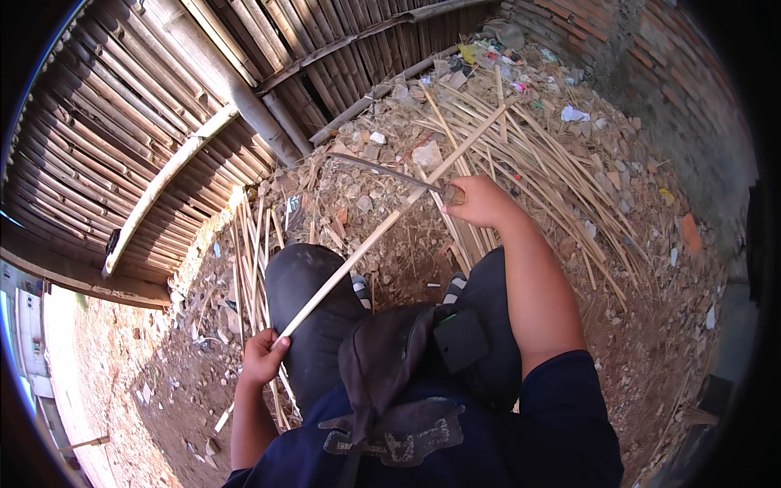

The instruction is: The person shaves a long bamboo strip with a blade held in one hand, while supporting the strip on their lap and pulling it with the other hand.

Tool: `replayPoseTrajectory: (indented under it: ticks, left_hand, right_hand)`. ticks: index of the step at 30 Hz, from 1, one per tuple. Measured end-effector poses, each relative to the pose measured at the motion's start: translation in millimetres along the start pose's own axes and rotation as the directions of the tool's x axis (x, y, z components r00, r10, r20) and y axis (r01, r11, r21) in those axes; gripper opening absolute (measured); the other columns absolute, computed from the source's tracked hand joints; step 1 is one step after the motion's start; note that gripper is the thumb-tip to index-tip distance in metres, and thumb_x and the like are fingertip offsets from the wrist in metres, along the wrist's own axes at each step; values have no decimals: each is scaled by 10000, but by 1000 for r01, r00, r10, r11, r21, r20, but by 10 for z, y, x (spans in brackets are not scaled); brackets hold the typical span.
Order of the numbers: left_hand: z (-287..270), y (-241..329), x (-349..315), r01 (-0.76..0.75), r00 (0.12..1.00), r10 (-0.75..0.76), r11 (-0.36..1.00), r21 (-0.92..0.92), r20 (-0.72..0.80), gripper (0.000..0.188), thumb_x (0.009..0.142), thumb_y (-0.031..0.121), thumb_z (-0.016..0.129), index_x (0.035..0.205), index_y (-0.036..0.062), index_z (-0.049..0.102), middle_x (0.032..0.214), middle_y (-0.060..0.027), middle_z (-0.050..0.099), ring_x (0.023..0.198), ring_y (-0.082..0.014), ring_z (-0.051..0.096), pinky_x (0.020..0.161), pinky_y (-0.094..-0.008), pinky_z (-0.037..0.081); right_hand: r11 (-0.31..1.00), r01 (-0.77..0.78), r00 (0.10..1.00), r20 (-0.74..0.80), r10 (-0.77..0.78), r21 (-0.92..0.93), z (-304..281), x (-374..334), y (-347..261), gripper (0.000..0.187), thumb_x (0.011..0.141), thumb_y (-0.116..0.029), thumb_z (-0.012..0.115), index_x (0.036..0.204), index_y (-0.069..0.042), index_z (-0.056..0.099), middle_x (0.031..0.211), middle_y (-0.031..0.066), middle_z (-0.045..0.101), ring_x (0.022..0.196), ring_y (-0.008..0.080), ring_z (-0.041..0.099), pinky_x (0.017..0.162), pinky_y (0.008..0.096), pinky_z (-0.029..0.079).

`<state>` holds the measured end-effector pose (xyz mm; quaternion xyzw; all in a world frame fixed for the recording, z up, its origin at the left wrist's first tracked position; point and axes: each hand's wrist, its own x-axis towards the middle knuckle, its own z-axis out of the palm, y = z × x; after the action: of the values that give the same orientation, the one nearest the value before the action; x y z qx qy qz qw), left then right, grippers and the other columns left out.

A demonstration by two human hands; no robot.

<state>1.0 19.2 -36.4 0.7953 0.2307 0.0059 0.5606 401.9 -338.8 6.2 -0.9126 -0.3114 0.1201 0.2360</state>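
Stony ground (pixel 643 350) lies beneath the outstretched right hand (pixel 483 202) gripping a blade (pixel 382 169).

Sunlight bleaches the ground (pixel 98 366) at my left; shade covers my hands (pixel 262 358); the brick wall (pixel 675 69) bows, distorted.

Pale straw-yellow strip (pixel 350 264), dark-bladed knife (pixel 382 171), navy shirt (pixel 561 407) with patchy grey print (pixel 394 433), charcoal trousers (pixel 305 281), yellow scrap (pixel 468 53)
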Motion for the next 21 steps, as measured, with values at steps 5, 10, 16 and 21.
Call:
replayPoseTrajectory:
  ticks: [5,10,16,21]
  left_hand:
    - [-7,-46,-9,8,1000,-7,1000,14,-23,392,962,296,721,712,94,497,634,96,461,600,-20,352,526,-242,273]
    - [-9,3,6,3,1000,-3,1000,16,0,388,965,302,718,729,96,489,642,90,465,610,-21,360,528,-242,279]
    - [-24,12,-20,36,999,-36,999,37,-6,390,965,307,716,723,97,493,642,85,470,609,-31,374,531,-246,296]
    - [-52,-49,18,7,1000,-6,990,138,-9,380,973,292,705,725,93,496,643,80,473,610,-33,373,532,-246,300]
  right_hand:
    - [983,-179,981,-66,181,42,-87,5,25,549,807,-334,775,1271,-64,659,1100,210,708,1028,365,685,892,453,539]
    - [997,-59,995,-80,56,-41,8,-123,-253,516,806,-370,773,1221,-77,680,1065,196,709,1026,374,677,884,459,540]
    - [991,-105,990,108,95,86,-106,-27,-102,521,803,-361,766,1225,-68,679,1177,197,687,1083,385,656,926,438,527]
    - [971,-237,970,-42,238,34,-132,-7,13,526,807,-332,766,1241,-54,664,1197,204,683,1113,374,647,957,440,517]
